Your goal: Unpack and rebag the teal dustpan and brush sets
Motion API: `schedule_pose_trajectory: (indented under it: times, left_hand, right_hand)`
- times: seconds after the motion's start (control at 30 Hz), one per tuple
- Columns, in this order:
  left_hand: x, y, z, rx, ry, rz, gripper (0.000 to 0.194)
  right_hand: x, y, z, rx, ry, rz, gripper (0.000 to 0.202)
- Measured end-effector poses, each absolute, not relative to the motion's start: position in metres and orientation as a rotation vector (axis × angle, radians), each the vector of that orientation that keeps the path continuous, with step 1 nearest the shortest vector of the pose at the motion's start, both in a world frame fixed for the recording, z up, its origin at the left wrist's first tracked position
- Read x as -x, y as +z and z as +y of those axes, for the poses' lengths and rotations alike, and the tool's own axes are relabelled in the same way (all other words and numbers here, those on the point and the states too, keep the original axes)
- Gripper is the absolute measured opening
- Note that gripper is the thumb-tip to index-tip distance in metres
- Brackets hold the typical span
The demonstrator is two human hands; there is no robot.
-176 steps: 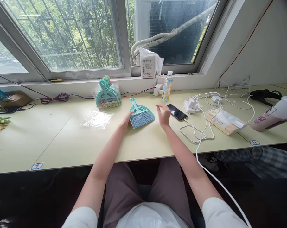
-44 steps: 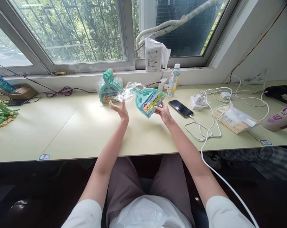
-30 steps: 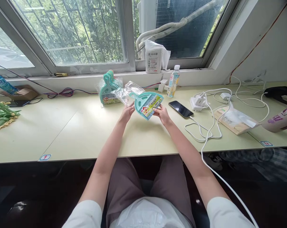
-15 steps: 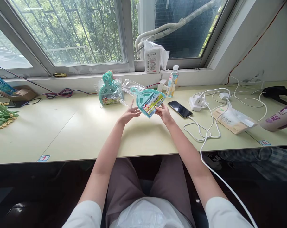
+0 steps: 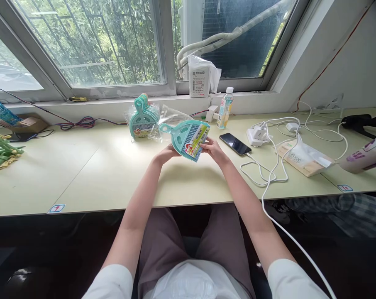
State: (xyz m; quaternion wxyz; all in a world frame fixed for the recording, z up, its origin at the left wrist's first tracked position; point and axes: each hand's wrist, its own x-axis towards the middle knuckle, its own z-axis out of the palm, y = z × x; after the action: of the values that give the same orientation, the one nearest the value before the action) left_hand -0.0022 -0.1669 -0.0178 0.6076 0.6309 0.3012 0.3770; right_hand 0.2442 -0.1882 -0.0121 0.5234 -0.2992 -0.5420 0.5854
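A small teal dustpan-and-brush set (image 5: 188, 139) with a yellow printed label is tilted above the table, a clear plastic wrapper trailing from its handle. My right hand (image 5: 215, 151) grips its right edge, fingers bent on the label side. At the lower left edge, my left hand (image 5: 167, 154) is against the set, its fingertips hidden behind the pan. Behind it to the left stands a stack of matching dustpan sets (image 5: 142, 118) in clear wrappers.
A phone (image 5: 235, 143) on a white cable lies right of my hands, near a charger block (image 5: 258, 135). Behind stand a drink bottle (image 5: 225, 109) and, on the sill, a tissue pack (image 5: 199, 81). A face-tissue pack (image 5: 303, 158) lies at right, green stalks (image 5: 3, 151) at left.
The dustpan set has shifted a little left and down, and turned somewhat. My left hand, earlier with fingers spread beside it, now reaches behind the pan. My right hand keeps its grip.
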Motion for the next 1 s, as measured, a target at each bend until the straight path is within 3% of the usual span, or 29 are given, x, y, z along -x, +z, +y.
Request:
schedule_pose_trajectory:
  times: [0.13, 0.37, 0.6, 1.0]
  left_hand:
    - [0.002, -0.013, -0.174, -1.499, 0.753, 0.733, 0.058]
    - [0.004, -0.008, -0.174, -1.349, 0.848, 0.450, 0.082]
    - [0.000, -0.009, -0.164, -1.042, 1.282, 0.458, 0.052]
    - [0.016, -0.004, -0.161, -0.886, 1.460, 0.576, 0.050]
  right_hand:
    - [-0.239, -0.012, -0.191, 0.709, 1.365, -1.278, 0.048]
    - [-0.233, -0.015, -0.189, 0.703, 1.277, -1.108, 0.044]
    - [-0.237, -0.012, -0.188, 0.742, 1.273, -1.128, 0.042]
    - [-0.232, -0.006, -0.196, 0.792, 1.267, -1.247, 0.045]
